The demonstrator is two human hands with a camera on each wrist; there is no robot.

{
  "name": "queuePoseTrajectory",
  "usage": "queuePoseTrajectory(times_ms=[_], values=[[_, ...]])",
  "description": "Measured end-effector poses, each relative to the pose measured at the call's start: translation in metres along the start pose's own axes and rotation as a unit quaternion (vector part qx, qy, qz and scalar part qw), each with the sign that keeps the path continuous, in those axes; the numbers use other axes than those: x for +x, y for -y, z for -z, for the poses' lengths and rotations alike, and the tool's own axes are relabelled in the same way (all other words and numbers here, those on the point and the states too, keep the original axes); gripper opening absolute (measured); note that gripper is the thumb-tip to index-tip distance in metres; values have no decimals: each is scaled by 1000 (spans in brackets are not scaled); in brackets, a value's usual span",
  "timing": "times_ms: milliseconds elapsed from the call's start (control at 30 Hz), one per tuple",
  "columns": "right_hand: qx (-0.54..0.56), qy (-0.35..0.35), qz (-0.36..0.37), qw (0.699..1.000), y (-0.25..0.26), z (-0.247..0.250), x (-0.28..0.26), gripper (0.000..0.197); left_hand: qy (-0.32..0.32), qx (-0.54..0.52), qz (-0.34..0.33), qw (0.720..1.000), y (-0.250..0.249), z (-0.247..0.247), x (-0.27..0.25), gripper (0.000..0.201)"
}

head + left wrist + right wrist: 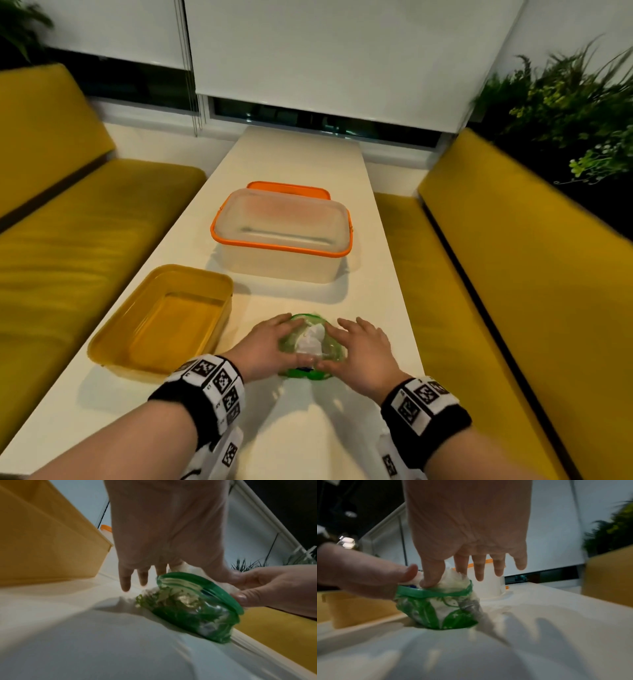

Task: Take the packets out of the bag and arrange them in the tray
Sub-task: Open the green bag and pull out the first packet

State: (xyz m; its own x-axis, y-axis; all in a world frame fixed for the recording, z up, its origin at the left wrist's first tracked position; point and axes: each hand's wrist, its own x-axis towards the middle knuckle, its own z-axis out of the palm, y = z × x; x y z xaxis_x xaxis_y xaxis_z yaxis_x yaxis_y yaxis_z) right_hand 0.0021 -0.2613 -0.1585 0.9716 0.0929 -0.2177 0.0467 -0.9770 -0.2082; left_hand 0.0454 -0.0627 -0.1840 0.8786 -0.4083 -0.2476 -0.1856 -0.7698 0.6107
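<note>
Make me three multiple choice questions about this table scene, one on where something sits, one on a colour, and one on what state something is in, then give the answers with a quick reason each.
1. Where is the yellow tray relative to the bag?
A. On the bag's left
B. On the bag's right
C. Stacked on the clear box

2. What colour is the rim of the clear box?
A. Blue
B. Orange
C. Black

3. What is in the yellow tray?
A. Several packets
B. One packet
C. No packets

Answers:
1. A: in the head view the tray sits on the table left of the green bag, which lies between the left hand and the right hand.
2. B: an orange band runs round the box's top edge.
3. C: the tray's bare yellow floor shows, and white contents are still in the bag.
</note>
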Motion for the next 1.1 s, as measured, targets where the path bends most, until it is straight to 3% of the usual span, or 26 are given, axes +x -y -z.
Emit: queuePoseTrajectory(times_ms=[167,400,567,900,1100], values=[[-72,72,-1,995,2,6,12,78,29,32,18,999,2,-2,15,107],[-14,107,-55,993,0,3,12,89,56,21,27,998,0,-1,22,110],[-58,100,-44,992,5,5,16,91,88,124,25,988,-8,0,22,117],[-56,112,-44,991,-2,1,22,86,114,152,45,981,-12,6,25,114],[-66,69,-51,994,-3,-12,12,88,79,172,38,981,-15,-2,19,112]])
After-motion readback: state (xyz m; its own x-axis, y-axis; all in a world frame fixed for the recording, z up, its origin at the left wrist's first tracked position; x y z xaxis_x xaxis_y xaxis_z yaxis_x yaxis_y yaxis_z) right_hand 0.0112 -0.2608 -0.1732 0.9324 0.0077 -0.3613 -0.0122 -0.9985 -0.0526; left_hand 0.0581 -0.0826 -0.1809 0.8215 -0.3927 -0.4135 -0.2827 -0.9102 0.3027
